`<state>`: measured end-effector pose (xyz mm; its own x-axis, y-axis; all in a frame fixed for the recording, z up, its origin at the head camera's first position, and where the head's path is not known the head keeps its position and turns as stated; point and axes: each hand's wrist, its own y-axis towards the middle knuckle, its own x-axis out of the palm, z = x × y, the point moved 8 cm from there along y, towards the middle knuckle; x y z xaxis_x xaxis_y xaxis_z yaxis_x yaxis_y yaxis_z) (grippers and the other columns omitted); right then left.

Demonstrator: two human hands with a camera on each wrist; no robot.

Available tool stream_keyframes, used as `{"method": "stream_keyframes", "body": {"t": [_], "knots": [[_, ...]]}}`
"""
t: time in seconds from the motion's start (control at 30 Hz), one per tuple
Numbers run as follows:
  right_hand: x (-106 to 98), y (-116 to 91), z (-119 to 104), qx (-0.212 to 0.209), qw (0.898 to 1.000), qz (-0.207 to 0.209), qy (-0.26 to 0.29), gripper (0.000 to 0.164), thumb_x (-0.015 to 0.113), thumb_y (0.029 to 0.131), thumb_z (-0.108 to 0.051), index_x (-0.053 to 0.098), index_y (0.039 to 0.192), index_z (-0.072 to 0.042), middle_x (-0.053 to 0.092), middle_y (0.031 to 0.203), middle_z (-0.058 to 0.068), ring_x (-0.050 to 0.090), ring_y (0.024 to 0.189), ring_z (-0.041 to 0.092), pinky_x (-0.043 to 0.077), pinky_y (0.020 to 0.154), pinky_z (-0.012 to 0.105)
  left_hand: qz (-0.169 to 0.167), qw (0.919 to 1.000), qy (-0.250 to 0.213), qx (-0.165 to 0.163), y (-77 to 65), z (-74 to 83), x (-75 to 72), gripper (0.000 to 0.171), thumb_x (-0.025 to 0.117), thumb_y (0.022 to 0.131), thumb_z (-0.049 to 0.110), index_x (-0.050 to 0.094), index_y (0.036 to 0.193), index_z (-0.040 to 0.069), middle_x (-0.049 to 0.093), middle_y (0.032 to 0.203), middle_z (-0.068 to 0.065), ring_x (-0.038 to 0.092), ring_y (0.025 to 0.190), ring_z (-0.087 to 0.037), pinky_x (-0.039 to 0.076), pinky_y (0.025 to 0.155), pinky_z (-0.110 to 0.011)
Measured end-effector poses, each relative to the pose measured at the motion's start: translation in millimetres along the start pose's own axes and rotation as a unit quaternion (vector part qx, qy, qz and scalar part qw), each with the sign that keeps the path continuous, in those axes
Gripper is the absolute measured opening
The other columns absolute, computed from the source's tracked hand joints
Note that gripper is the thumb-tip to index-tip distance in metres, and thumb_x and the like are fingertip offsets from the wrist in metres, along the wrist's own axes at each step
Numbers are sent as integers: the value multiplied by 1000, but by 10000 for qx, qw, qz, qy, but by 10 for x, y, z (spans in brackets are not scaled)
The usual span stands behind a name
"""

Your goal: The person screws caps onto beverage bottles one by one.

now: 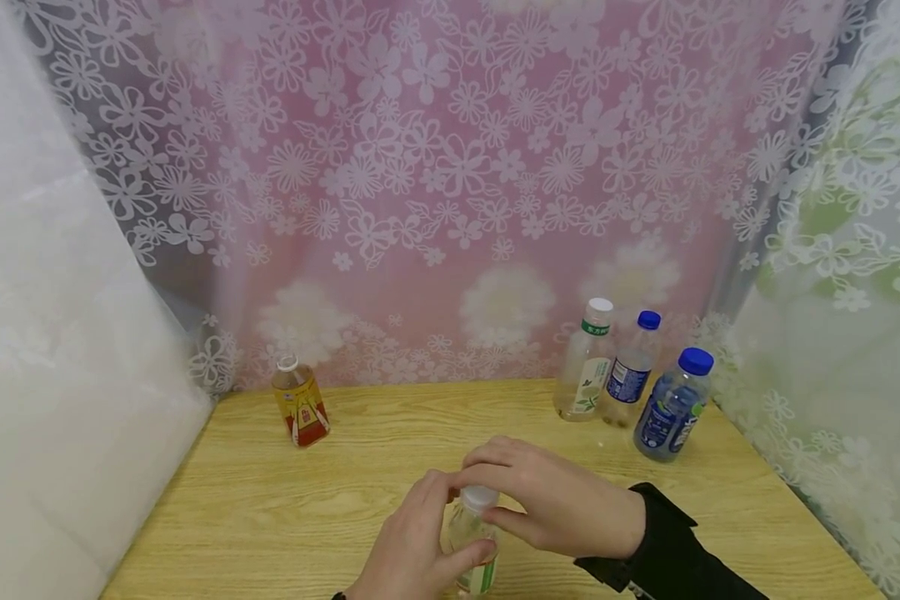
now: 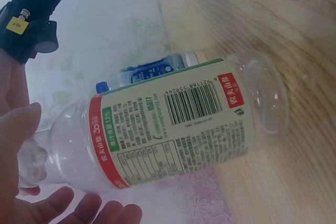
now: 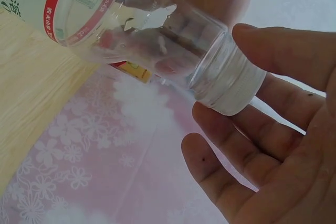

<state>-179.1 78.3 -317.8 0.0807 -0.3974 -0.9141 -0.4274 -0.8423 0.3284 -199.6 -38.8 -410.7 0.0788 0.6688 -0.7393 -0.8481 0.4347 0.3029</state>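
Observation:
A clear plastic bottle (image 2: 178, 119) with a cream label banded in red stands upright at the table's near edge, its lower end partly cut off in the head view. Round its neck and shoulder my left hand (image 1: 416, 537) curls, thumb across the front. From the right, my right hand (image 1: 551, 500) pinches the whitish cap (image 3: 233, 80) between thumb and fingers. The cap sits on the bottle's mouth. In the right wrist view, part of the left hand shows behind the clear neck. No liquid shows inside the bottle.
Far left on the wooden table (image 1: 375, 442) stands a yellow-labelled bottle (image 1: 301, 402) holding brown liquid. Back right are a white-capped bottle (image 1: 587, 367), a slim blue-capped bottle (image 1: 630, 375) and a wider blue-capped one (image 1: 672, 408). A floral curtain (image 1: 420, 208) hangs behind.

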Motion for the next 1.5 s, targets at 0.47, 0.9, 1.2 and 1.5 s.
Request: {"method": "stream_keyframes", "body": {"t": [0.47, 0.9, 1.2, 1.5], "knots": [[-414, -269, 273, 652, 9934, 367, -866, 53, 76, 90, -15, 55, 138, -22, 55, 136, -4, 54, 123, 12, 49, 97, 22, 70, 9994, 294, -142, -15, -61, -49, 63, 70, 85, 64, 53, 129, 22, 57, 118, 8, 57, 101, -12, 52, 72, -28], [-872, -589, 804, 1662, 9704, 685, -1613, 50, 80, 86, -14, 62, 132, -17, 60, 132, -1, 58, 122, 21, 55, 90, 35, 225, 9986, 471, 13, -40, -30, -79, 56, 67, 88, 63, 58, 125, 21, 56, 116, 10, 57, 101, -10, 51, 72, -26], [-1130, -836, 1106, 2001, 9586, 1040, -1737, 53, 79, 85, -6, 61, 135, -12, 61, 134, 12, 54, 127, 37, 53, 92, 50, 110, 9991, 415, -53, -49, -30, -78, 53, 69, 89, 59, 59, 123, 21, 56, 114, 9, 57, 100, -10, 50, 70, -26], [-1193, -1080, 1474, 2408, 9449, 1120, -1914, 50, 76, 87, -4, 60, 134, -6, 60, 135, 19, 51, 128, 43, 47, 98, 58, 93, 9990, 430, -91, -64, -40, -81, 50, 72, 88, 56, 60, 121, 20, 56, 113, 9, 56, 96, -8, 50, 68, -25]]}}
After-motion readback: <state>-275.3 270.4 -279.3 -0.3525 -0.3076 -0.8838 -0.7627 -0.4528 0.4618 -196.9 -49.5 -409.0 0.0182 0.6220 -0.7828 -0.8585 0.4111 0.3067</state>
